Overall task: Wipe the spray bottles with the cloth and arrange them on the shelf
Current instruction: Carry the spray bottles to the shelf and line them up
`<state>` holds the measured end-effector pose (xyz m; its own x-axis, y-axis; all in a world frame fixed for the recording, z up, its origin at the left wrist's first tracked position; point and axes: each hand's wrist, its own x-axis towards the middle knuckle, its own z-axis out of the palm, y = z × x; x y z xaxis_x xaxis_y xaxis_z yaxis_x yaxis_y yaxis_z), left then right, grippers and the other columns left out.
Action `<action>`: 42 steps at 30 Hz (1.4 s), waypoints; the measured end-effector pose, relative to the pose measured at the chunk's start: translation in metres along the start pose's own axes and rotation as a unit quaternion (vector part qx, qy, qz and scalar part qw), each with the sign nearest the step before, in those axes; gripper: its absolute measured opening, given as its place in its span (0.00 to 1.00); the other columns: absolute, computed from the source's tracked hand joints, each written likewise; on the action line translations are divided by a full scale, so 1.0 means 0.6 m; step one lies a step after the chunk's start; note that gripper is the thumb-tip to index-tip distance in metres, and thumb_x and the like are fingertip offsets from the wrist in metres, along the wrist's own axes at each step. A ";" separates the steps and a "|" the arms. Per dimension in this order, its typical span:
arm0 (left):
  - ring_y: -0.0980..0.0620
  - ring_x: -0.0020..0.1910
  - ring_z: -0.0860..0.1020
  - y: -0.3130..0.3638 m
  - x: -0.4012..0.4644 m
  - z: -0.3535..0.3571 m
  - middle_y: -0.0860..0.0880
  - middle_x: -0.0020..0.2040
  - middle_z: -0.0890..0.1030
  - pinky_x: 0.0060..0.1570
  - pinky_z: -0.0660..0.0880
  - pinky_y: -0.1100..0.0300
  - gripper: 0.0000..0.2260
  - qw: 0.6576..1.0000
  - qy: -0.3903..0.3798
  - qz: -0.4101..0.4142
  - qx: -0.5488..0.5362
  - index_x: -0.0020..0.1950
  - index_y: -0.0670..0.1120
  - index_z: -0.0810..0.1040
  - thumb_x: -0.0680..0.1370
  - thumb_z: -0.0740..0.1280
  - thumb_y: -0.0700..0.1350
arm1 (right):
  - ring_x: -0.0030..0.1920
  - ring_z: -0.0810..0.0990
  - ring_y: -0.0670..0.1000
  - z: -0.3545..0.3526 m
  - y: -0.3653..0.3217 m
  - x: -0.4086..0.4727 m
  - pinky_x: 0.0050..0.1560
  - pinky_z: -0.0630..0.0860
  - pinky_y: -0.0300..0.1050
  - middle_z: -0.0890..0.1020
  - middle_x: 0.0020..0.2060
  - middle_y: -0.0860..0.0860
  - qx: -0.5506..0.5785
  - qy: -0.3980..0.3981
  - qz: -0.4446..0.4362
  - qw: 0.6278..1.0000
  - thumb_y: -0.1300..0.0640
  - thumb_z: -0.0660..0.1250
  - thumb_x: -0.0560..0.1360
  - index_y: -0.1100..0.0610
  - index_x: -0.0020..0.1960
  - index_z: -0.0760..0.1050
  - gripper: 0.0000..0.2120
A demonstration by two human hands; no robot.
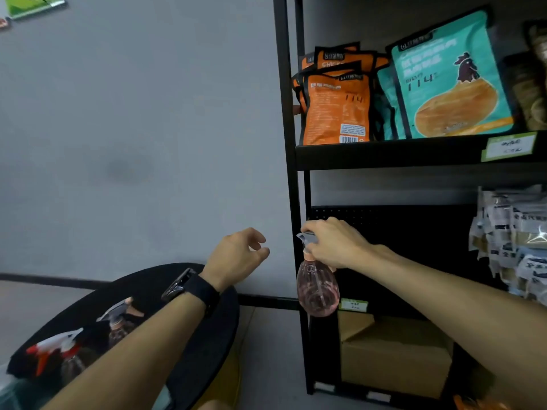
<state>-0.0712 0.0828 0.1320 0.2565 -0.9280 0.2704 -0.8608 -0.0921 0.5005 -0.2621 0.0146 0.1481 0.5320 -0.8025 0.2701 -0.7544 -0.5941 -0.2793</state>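
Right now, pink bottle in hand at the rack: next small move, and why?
Probably carry the pink bottle rightward past the black post onto the shelf level behind it. The right hand grips its spray head, it hangs in the air, and the left hand holds nothing.

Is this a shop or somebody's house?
Probably a small shop or its stockroom. The black shelf holds rows of the same orange snack bags and teal bags, and a green price tag is clipped to its edge, as shops do.
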 end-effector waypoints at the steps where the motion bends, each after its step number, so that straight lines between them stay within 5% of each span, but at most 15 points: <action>1: 0.55 0.48 0.76 0.003 0.005 0.004 0.57 0.52 0.81 0.47 0.69 0.63 0.10 1.000 0.001 0.002 -0.001 0.58 0.51 0.78 0.78 0.67 0.50 | 0.44 0.79 0.54 0.001 0.007 0.002 0.38 0.73 0.45 0.82 0.49 0.54 -0.002 0.001 0.004 1.000 0.59 0.64 0.75 0.53 0.61 0.77 0.15; 11: 0.55 0.49 0.77 -0.007 0.044 0.047 0.57 0.52 0.80 0.48 0.72 0.61 0.10 0.999 -0.034 0.005 0.000 0.58 0.52 0.77 0.78 0.66 0.51 | 0.50 0.79 0.55 0.032 0.074 0.044 0.41 0.71 0.44 0.80 0.55 0.54 -0.015 -0.001 0.048 0.999 0.58 0.64 0.77 0.52 0.68 0.71 0.19; 20: 0.56 0.44 0.77 -0.039 0.072 0.084 0.57 0.52 0.80 0.48 0.74 0.61 0.10 0.998 -0.062 -0.004 -0.010 0.58 0.52 0.78 0.78 0.67 0.51 | 0.43 0.75 0.54 0.076 0.116 0.093 0.41 0.70 0.45 0.80 0.52 0.54 -0.015 0.013 0.080 0.997 0.56 0.62 0.78 0.53 0.65 0.72 0.16; 37: 0.57 0.44 0.76 -0.035 0.135 0.152 0.57 0.52 0.81 0.38 0.68 0.72 0.10 0.996 -0.087 0.031 -0.014 0.58 0.51 0.77 0.78 0.67 0.52 | 0.47 0.80 0.56 0.142 0.154 0.138 0.41 0.71 0.45 0.82 0.51 0.54 0.008 0.014 0.084 0.996 0.54 0.64 0.78 0.52 0.67 0.70 0.18; 42: 0.55 0.46 0.77 -0.041 0.140 0.157 0.56 0.53 0.81 0.42 0.70 0.66 0.10 0.995 -0.095 0.025 -0.012 0.59 0.51 0.78 0.78 0.67 0.50 | 0.43 0.76 0.54 0.152 0.154 0.144 0.41 0.69 0.45 0.81 0.52 0.54 0.012 0.013 0.084 0.996 0.54 0.63 0.78 0.52 0.66 0.70 0.17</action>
<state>-0.0700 -0.0268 0.0652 0.1247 -0.9827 0.1366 -0.8590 -0.0380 0.5105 -0.2509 -0.1150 0.0617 0.3887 -0.8892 0.2414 -0.8221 -0.4530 -0.3450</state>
